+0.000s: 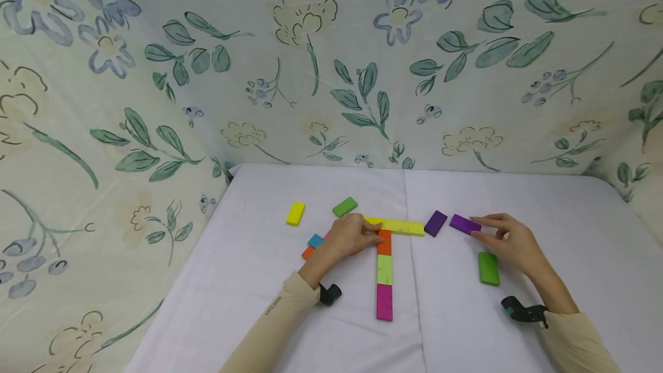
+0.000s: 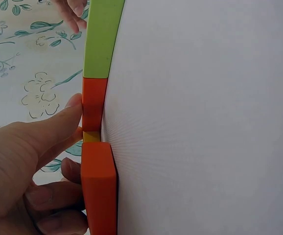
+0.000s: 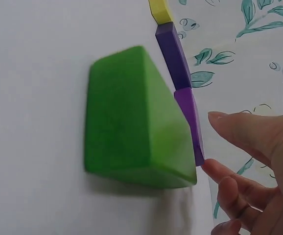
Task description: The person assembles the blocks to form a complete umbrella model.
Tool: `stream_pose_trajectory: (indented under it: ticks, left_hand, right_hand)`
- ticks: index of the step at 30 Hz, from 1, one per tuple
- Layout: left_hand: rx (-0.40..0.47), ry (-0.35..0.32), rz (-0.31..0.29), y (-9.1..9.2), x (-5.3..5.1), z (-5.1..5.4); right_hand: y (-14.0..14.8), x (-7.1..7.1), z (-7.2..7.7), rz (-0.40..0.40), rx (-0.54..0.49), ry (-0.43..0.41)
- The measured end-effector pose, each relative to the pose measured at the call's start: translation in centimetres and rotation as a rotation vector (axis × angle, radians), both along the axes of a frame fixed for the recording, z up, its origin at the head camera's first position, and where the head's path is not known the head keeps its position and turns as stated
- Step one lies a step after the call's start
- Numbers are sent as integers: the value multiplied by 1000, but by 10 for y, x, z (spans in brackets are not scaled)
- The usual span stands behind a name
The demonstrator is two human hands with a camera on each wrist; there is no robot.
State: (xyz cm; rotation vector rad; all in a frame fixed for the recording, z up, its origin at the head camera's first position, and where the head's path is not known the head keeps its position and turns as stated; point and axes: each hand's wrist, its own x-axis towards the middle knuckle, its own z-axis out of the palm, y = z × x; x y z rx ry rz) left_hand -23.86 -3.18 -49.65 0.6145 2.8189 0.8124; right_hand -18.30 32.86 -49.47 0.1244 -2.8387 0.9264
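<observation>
The left hand [image 1: 353, 233] reaches over a T-like arrangement, its thumb touching the orange block [image 1: 385, 243] just below the yellow blocks [image 1: 404, 227]. In the left wrist view, the thumb of this hand [image 2: 31, 161] lies against the orange block [image 2: 93, 104], with the other fingers bent. A lime block [image 1: 384, 270] and a magenta block [image 1: 384, 303] continue the stem. At the right, the extended fingers of the right hand [image 1: 513, 244] touch the end of a purple block [image 1: 465, 224]; a darker purple block [image 1: 435, 223] lies between it and the yellow row.
A green block [image 1: 488, 269] lies below the right hand. On the left are a yellow block [image 1: 296, 213], a green block [image 1: 345, 206], a blue block [image 1: 315, 240] and orange and pink pieces partly behind the left hand. Floral cloth [image 1: 311, 73] hangs behind the white tabletop [image 1: 233, 292].
</observation>
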Motion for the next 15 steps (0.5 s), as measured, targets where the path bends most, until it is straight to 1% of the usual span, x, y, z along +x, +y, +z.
stream_pose_trajectory:
  ticks: [6,9,15]
  left_hand:
    - [6,-1,-2,-1,0,0]
    - [4,-1,-4,-2,0,-1]
    - [-1,13,-10,-2,-1,-2]
  right_hand:
    - [1,-2,-1,46,14,-51]
    - [0,-5,-1,63,21,-58]
    - [-1,-11,-1,65,41,-80]
